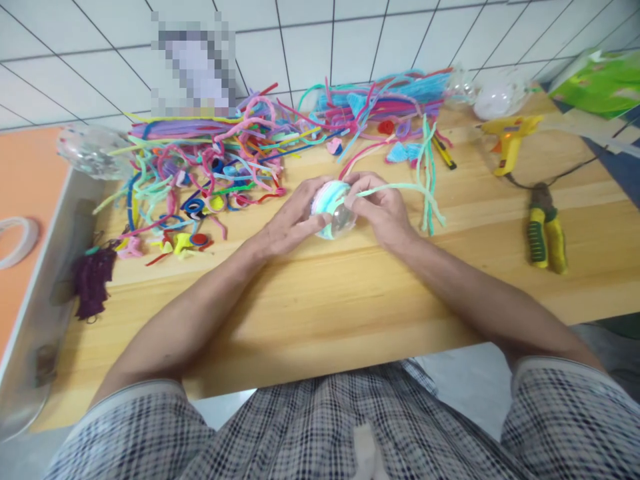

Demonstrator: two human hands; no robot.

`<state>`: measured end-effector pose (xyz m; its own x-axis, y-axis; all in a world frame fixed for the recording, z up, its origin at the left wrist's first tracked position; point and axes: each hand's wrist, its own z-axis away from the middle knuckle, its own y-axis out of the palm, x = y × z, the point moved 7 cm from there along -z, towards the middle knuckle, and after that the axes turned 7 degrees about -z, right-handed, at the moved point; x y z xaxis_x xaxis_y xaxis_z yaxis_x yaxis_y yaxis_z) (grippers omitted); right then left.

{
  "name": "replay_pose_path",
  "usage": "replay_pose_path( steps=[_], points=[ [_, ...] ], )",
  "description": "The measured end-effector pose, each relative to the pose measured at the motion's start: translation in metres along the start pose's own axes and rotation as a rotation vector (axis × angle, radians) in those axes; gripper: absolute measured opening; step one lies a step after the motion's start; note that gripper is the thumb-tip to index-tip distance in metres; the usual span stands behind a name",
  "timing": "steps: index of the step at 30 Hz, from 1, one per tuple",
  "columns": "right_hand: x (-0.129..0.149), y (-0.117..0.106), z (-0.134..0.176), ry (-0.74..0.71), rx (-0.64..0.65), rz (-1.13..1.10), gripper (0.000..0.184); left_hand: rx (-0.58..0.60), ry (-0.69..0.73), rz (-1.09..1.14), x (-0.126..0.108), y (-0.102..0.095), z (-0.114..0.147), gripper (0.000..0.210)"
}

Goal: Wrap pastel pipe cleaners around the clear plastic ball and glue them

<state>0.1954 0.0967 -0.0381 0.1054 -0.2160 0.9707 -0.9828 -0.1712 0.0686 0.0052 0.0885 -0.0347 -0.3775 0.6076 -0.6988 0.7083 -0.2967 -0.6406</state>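
A clear ball (345, 219), partly wrapped in bands of pastel pipe cleaner (327, 198), is held above the wooden table between both hands. My left hand (295, 217) curls around its left side, with the thumb pressed on the front. On the other side, my right hand (377, 205) pinches a pale green pipe cleaner (400, 188) against the ball. That strand's free end runs off to the right. Several loose green pipe cleaners (428, 173) lie just beyond the right hand. Fingertips behind the ball are hidden.
Piled pipe cleaners (200, 153) cover the table's back left, with a blue bundle (400, 90) farther right. A yellow glue gun (513, 140), pliers (546, 230) and a utility knife (445, 153) lie to the right. Clear balls (500, 97) stand behind. A purple tassel (94, 277) lies left.
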Motion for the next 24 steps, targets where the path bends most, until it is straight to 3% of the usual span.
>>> replay_pose_path(
  steps=[5,11,24],
  points=[
    [-0.009,0.0,-0.003,0.047,0.003,-0.029,0.036,-0.039,0.009,0.041,0.005,0.001,-0.001,0.074],
    [-0.008,0.0,-0.005,0.011,-0.02,-0.071,0.032,-0.076,-0.002,0.053,0.011,0.002,0.0,0.076],
    [-0.006,0.0,-0.007,0.078,-0.047,-0.086,0.043,-0.085,0.016,0.045,0.019,0.006,-0.007,0.086]
  ],
)
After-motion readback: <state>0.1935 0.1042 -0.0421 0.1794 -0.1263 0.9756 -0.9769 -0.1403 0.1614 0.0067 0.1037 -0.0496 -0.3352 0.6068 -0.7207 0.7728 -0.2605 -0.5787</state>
